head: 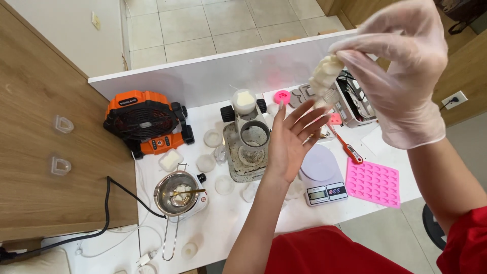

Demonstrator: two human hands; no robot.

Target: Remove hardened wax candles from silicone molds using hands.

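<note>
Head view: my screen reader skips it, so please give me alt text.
A gloved right hand pinches a lumpy white wax piece above a bare, open left hand, over a white table holding a digital scale, pink mould and orange fan.

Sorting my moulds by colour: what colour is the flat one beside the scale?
Pink mould, right of the scale; head view.

floor (pixel 223 25) – pale tiles | wall (pixel 45 152) – wood panel | table (pixel 228 223) – white, daylit
</note>
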